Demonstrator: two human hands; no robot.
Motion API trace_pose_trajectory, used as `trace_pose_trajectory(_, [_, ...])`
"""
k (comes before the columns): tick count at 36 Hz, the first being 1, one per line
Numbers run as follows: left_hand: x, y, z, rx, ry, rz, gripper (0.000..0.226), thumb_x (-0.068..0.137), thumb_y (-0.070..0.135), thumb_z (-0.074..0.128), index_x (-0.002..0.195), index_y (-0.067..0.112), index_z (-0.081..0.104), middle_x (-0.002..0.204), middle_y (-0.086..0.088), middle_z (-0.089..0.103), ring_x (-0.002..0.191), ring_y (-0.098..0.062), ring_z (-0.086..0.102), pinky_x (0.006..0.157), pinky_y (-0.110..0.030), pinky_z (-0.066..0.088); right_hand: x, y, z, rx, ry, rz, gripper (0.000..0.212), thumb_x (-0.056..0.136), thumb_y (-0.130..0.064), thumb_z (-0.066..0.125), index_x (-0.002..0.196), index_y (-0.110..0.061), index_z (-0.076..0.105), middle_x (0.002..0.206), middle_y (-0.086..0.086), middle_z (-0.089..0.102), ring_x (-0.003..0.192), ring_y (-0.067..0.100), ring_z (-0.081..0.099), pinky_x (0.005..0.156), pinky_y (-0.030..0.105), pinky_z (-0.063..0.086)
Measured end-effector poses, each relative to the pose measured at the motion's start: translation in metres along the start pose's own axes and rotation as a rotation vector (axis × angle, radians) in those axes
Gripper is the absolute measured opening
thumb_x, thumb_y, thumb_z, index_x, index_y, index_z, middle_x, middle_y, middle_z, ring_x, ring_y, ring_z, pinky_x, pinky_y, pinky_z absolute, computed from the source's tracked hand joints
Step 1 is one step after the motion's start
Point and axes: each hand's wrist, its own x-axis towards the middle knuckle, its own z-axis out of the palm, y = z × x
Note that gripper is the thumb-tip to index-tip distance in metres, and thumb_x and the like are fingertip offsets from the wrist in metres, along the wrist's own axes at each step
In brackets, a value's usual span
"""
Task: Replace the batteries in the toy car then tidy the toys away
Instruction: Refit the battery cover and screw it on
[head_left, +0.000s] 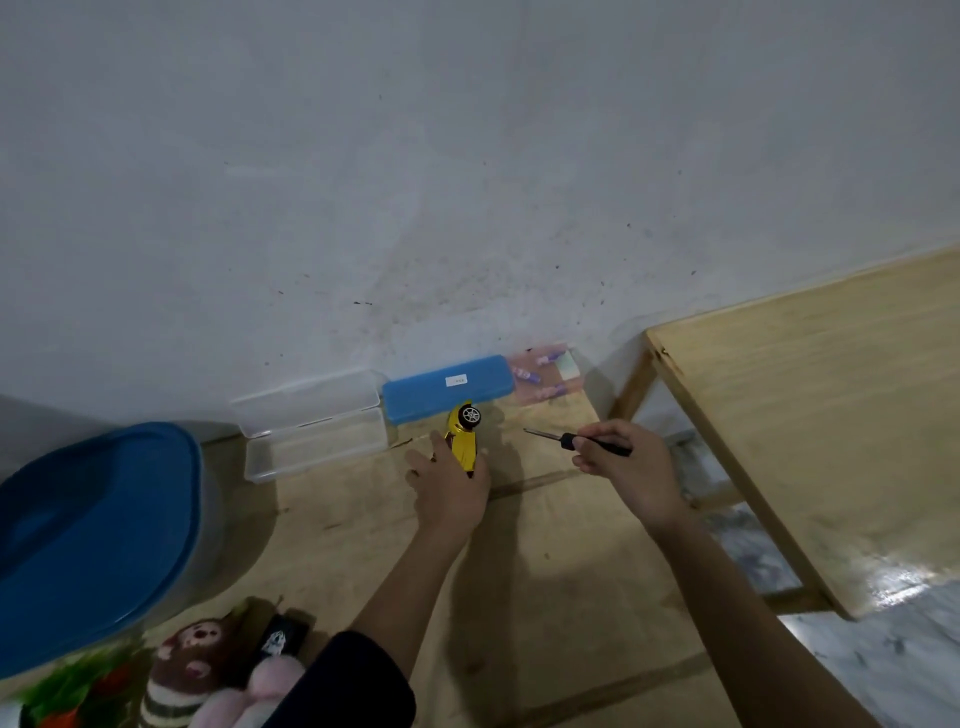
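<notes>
Left hand (451, 486) is closed around the yellow car (464, 435), holding it tipped on its side near the back edge of the low desk (545, 545), one wheel facing the camera. Right hand (631, 467) pinches a screwdriver (576, 441) by the handle, tip aimed at the car but well apart from it.

Risks, as I judge them:
- Car is held only at its near end; pushing on a screw could twist it out of the grip.
- Tip could slip off a small screw head and chew it, or jab the left fingers.
- A freed screw could roll off the desk edge; no tray is under the car.

Containers along the back edge:
- clear case (311, 423), open, looks empty
- blue case (448, 387), shut, contents hidden
- pink tray (543, 374), holds small purple cylinders, probably batteries

Left edge: grey tub with blue lid (93, 535), shut. Plush toys (208, 675) lie at the near-left corner, not yet tidied.
</notes>
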Motion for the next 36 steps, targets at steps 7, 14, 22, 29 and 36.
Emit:
trace_pose_trajectory(7, [0.004, 0.005, 0.009, -0.132, -0.064, 0.129, 0.06, 0.092, 0.047, 0.046, 0.145, 0.031, 0.021, 0.128, -0.016, 0.028, 0.119, -0.034, 0.039, 0.101, -0.04, 0.037, 0.006, 0.008, -0.012, -0.033, 0.025, 0.02, 0.007, 0.082, -0.002, 0.066, 0.089, -0.003, 0.065, 0.089, 0.015, 0.067, 0.059, 0.012, 0.068, 0.061, 0.017, 0.056])
trace_pose_trajectory(14, [0.014, 0.022, 0.025, 0.159, -0.113, 0.106, 0.075, 0.085, 0.061, 0.048, 0.146, 0.034, 0.014, 0.142, -0.014, 0.024, 0.124, -0.035, 0.039, 0.097, -0.045, 0.044, 0.005, 0.018, -0.017, -0.092, 0.056, -0.006, 0.007, 0.082, -0.002, 0.065, 0.089, -0.003, 0.064, 0.083, 0.014, 0.067, 0.058, 0.008, 0.067, 0.059, 0.015, 0.055])
trace_pose_trajectory(22, [0.013, 0.029, 0.026, 0.218, -0.206, 0.101, 0.082, 0.085, 0.059, 0.05, 0.147, 0.033, 0.004, 0.147, -0.014, 0.013, 0.128, -0.035, 0.032, 0.098, -0.043, 0.039, 0.005, 0.026, -0.027, -0.135, 0.063, -0.03, 0.008, 0.084, -0.003, 0.062, 0.092, -0.002, 0.064, 0.082, 0.013, 0.069, 0.063, 0.01, 0.068, 0.063, 0.017, 0.056])
trace_pose_trajectory(29, [0.023, 0.003, 0.009, -0.16, -0.339, 0.13, 0.082, 0.081, 0.051, 0.063, 0.146, 0.034, 0.015, 0.139, -0.012, 0.023, 0.127, -0.032, 0.037, 0.103, -0.041, 0.038, 0.009, 0.022, -0.007, -0.013, 0.072, 0.027, 0.007, 0.084, -0.003, 0.063, 0.087, -0.008, 0.064, 0.084, 0.014, 0.067, 0.067, 0.018, 0.067, 0.062, 0.017, 0.056])
trace_pose_trajectory(36, [0.03, -0.023, -0.004, -0.351, -0.438, 0.173, 0.054, 0.086, 0.031, 0.063, 0.133, 0.038, 0.036, 0.132, -0.007, 0.044, 0.118, -0.025, 0.051, 0.1, -0.042, 0.046, 0.016, 0.016, 0.03, -0.045, -0.022, 0.04, 0.01, 0.083, -0.003, 0.064, 0.082, -0.013, 0.065, 0.088, 0.018, 0.069, 0.073, 0.027, 0.067, 0.074, 0.036, 0.057])
